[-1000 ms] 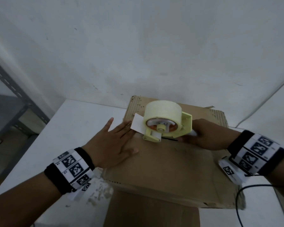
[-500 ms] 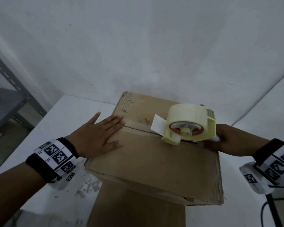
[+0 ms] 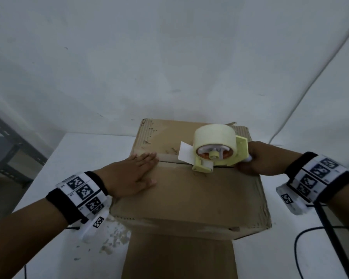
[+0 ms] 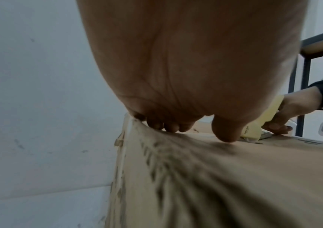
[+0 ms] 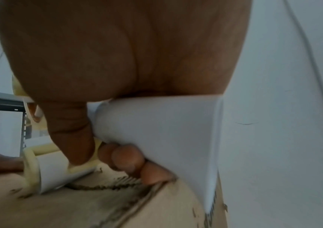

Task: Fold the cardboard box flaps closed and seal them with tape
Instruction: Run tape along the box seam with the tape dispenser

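Note:
A worn cardboard box [image 3: 189, 194] stands on the white table with its top flaps folded shut, the seam running left to right. My left hand [image 3: 129, 174] lies flat on the left end of the seam, fingers straight and pressing the flaps [image 4: 215, 177] down. My right hand [image 3: 258, 158] grips the white handle [image 5: 156, 123] of a pale yellow tape dispenser [image 3: 214, 150] that rests on the seam near the box's right side. A strip of clear tape [image 3: 169, 158] lies along the seam between my left fingers and the dispenser. Its roller [image 5: 49, 174] touches the cardboard.
A white wall rises right behind the box. A grey metal shelf frame [image 3: 10, 141] stands at the far left. Black cables [image 3: 302, 238] trail over the table at the right. Torn cardboard crumbs [image 3: 113, 238] lie on the table by the box's left front corner.
My right hand has drawn the tape dispenser rightward along the seam, from near my left fingers toward the box's right edge. My left hand has stayed flat at the left end.

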